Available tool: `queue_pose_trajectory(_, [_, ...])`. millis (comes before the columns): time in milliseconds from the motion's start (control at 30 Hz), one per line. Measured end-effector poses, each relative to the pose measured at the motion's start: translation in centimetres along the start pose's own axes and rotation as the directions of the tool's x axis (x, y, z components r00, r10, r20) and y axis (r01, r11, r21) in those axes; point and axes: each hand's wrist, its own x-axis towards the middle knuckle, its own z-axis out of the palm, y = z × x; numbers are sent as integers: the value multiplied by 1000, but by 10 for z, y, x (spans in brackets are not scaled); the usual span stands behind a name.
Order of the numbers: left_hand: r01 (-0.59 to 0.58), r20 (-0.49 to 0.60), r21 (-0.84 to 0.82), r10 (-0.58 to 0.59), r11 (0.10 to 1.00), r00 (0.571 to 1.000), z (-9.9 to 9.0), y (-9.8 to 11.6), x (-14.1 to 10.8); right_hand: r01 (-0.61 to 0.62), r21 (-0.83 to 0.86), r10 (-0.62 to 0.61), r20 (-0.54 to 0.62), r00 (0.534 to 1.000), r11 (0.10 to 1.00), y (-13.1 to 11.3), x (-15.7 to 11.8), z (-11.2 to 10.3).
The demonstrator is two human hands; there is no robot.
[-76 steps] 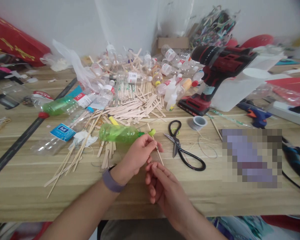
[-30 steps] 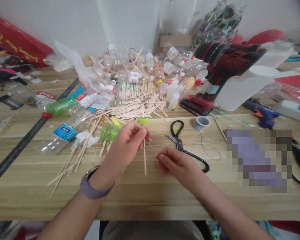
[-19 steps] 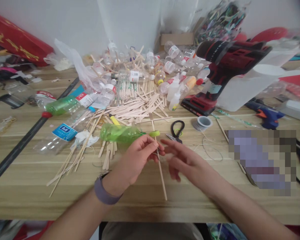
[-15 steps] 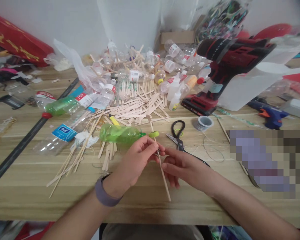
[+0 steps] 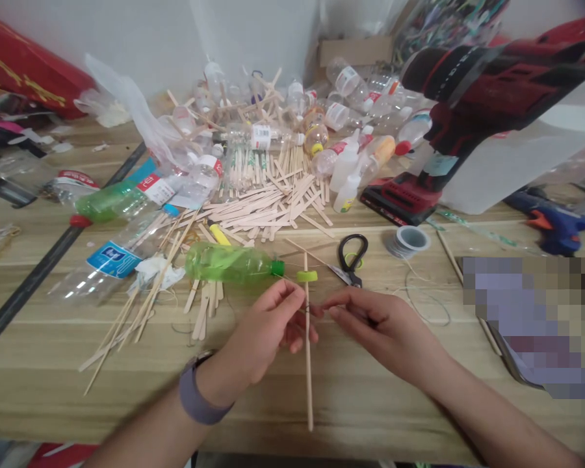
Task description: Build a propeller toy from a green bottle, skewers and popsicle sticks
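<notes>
My left hand (image 5: 273, 322) pinches a thin wooden stick (image 5: 309, 370) that points away from me, its near end free above the table. A yellow-green ring (image 5: 307, 276) sits around the stick near its far end. Just below the ring, a thin dark thread (image 5: 307, 308) is wound about the stick. My right hand (image 5: 385, 325) is to the right of it, thumb and forefinger pressed together on what looks like the thread's end. A green plastic bottle (image 5: 234, 263) lies behind my left hand. Black-handled scissors (image 5: 353, 260) lie behind my right hand.
A spool (image 5: 408, 242) with loose string stands right of the scissors. A red-black cordless drill (image 5: 433, 136) stands behind it, a blue glue gun (image 5: 560, 221) farther right. Craft sticks (image 5: 273, 205) and clear bottles (image 5: 263, 136) are heaped at the back. A dark bar (image 5: 43, 273) crosses the left side.
The stick has turned more upright in view, its near end swinging left and nearer me. My right hand has drawn away from the stick to the right. The camera view has shifted slightly.
</notes>
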Motion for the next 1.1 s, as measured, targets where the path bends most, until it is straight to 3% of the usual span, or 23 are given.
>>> queue_pose_trajectory(167, [98,-1,-27,-98,995,995,2,-2,-3,-29,31,31,-78,996,999,2,2,-3])
queue_pose_trajectory(400, [111,8,-106,-111,988,994,0,0,-4,-16,55,21,-92,996,998,0,1,-4])
queue_pose_trajectory(567, [100,11,-120,-100,988,995,1,-2,-2,95,56,-87,-133,987,994,-1,1,-3])
queue_pose_trajectory(733, [37,-9,-95,-39,995,999,-1,-5,2,193,103,-187,-65,980,976,-4,2,0])
queue_pose_trajectory(833, [52,-5,-75,-53,996,999,-2,-6,2,158,153,-150,-64,987,975,-3,1,2])
queue_pose_trajectory(1000, [105,-28,-67,-108,992,994,0,-4,-2,-50,175,67,-94,993,983,3,3,3])
queue_pose_trajectory(1100, [105,-44,-88,-109,991,993,2,-2,-4,-79,132,95,-121,988,988,5,4,3])
